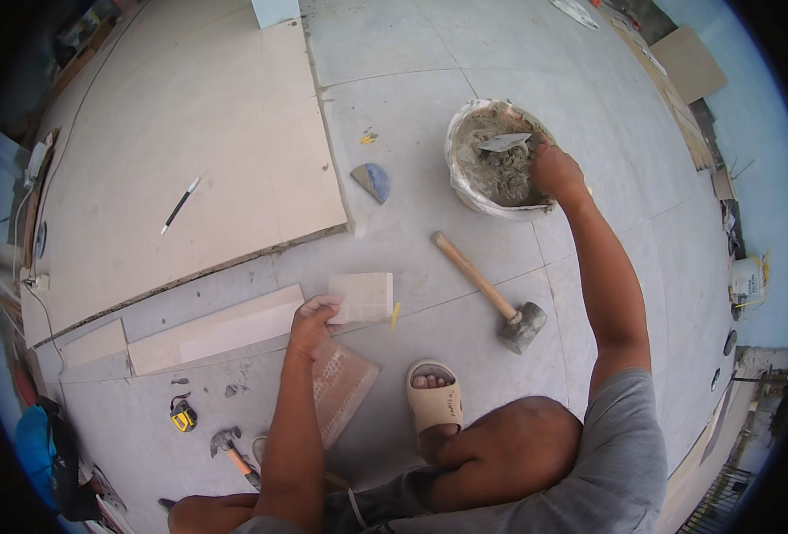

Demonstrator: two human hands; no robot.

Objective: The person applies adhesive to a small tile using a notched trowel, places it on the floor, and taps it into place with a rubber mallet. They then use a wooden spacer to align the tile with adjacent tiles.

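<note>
My left hand (314,322) grips the left edge of a small cream tile piece (360,297), holding it above the floor. A brown tile piece (345,392) with a ridged pattern lies below it, partly hidden by my left forearm. My right hand (557,173) reaches over the right rim of a round white bucket (492,210) and is closed on a trowel. The trowel's metal blade (506,141) rests in the wet grey mortar (501,178); its handle is mostly hidden by my hand.
A rubber mallet (520,327) lies between bucket and sandal. A half-round blue-grey piece (373,182) sits beside a large raised beige slab (198,133) bearing a pen (180,206). Cut tile strips (216,331), a tape measure (183,415) and a claw hammer (232,454) lie left.
</note>
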